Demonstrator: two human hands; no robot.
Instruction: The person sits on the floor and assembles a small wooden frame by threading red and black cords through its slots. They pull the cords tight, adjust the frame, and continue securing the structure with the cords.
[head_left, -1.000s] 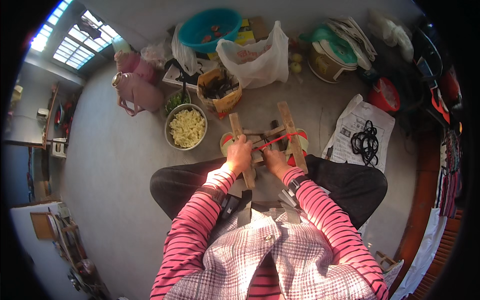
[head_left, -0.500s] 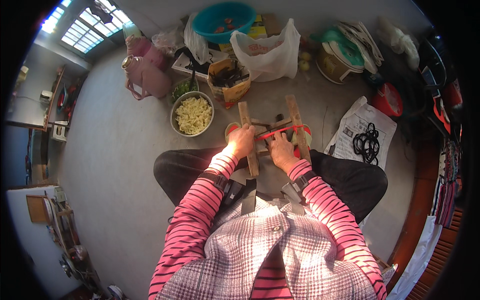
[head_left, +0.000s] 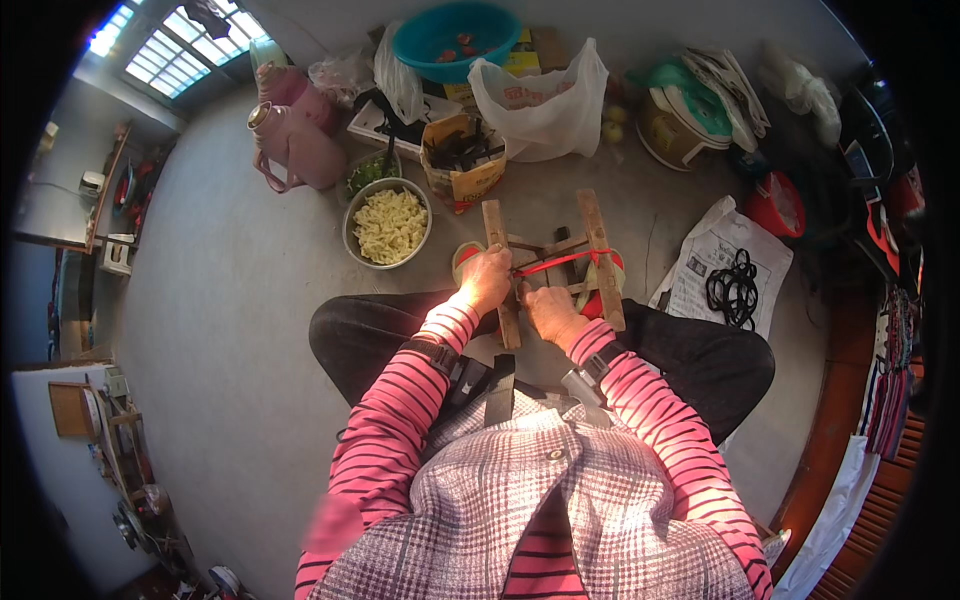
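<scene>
Between my bent legs stands a small wooden frame (head_left: 592,225), two long bars joined by crosspieces. A thin red band (head_left: 550,264) stretches from the right bar across to the left one. My left hand (head_left: 487,280) is closed over the left bar, at the red band's left end. Just below the band, my right hand (head_left: 550,312) has its fingers drawn together against the inner side of the left bar. What lies between those fingertips is hidden. A dark upright piece (head_left: 564,238) shows at the crosspieces, behind the band.
A metal bowl of pale yellow pieces (head_left: 390,227) stands ahead left, beside a small carton (head_left: 468,182) of dark items. Pink flasks (head_left: 300,150), a teal basin (head_left: 455,40) and a white plastic bag (head_left: 545,110) lie beyond. Right, a black cord (head_left: 735,290) rests on a printed sheet (head_left: 690,270).
My right hand has moved left and slightly down, off the middle of the red band to the left bar. My left hand stays at that bar.
</scene>
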